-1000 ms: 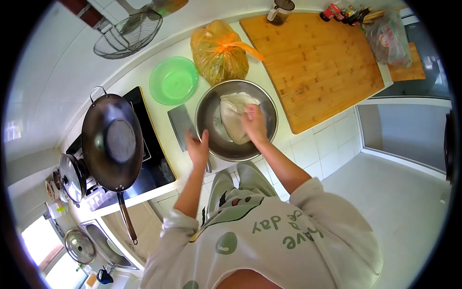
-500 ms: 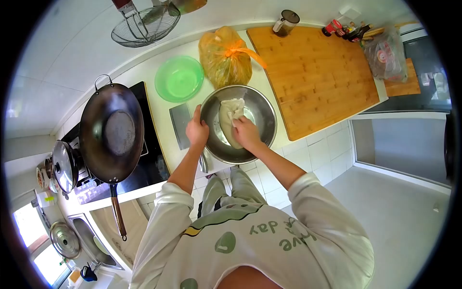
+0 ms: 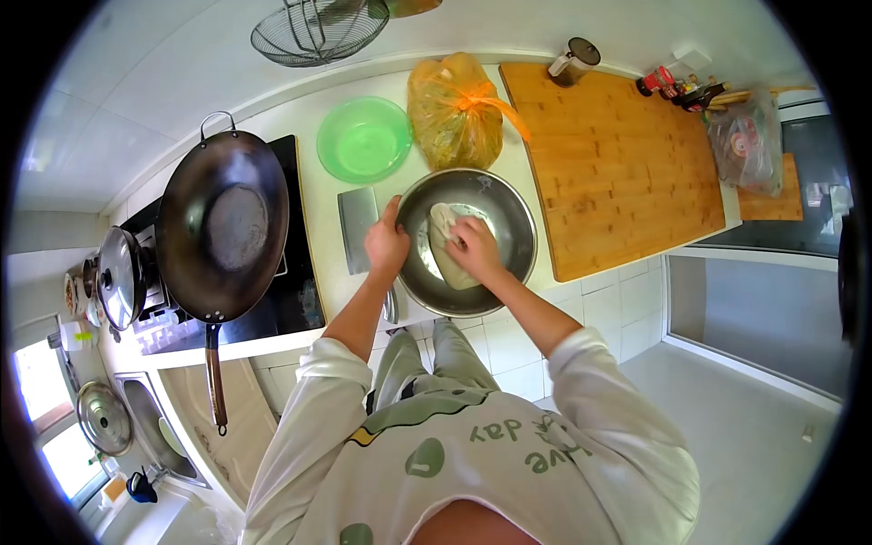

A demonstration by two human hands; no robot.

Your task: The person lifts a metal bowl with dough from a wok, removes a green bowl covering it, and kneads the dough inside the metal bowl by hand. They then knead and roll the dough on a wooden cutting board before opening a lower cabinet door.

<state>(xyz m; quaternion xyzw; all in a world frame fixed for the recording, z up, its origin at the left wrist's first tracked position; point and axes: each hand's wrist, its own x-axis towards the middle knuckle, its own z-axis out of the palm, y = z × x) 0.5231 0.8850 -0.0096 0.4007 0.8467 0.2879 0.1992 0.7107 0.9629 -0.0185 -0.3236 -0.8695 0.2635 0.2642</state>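
A pale lump of dough (image 3: 445,259) lies inside a steel mixing bowl (image 3: 518,222) at the counter's front edge. My right hand (image 3: 474,247) is in the bowl with its fingers curled and pressed into the upper right side of the dough. The bowl's left rim is held by my left hand (image 3: 388,243), its thumb or a finger pointing up along the outside. Beside that hand, a cleaver (image 3: 358,218) lies flat on the counter, its metal handle partly hidden by my left forearm.
A green plastic basin (image 3: 363,141) and a tied, filled orange bag (image 3: 459,113) stand behind the bowl. To the right lies a large wooden board (image 3: 618,173) with a lidded jug (image 3: 574,62) on its back edge. A wok (image 3: 222,227) sits on the stove at left.
My right hand has shifted its grip, and the dough's rough, bunched top now looks smoother and narrower. My left hand stays on the rim. The whole view has shifted slightly.
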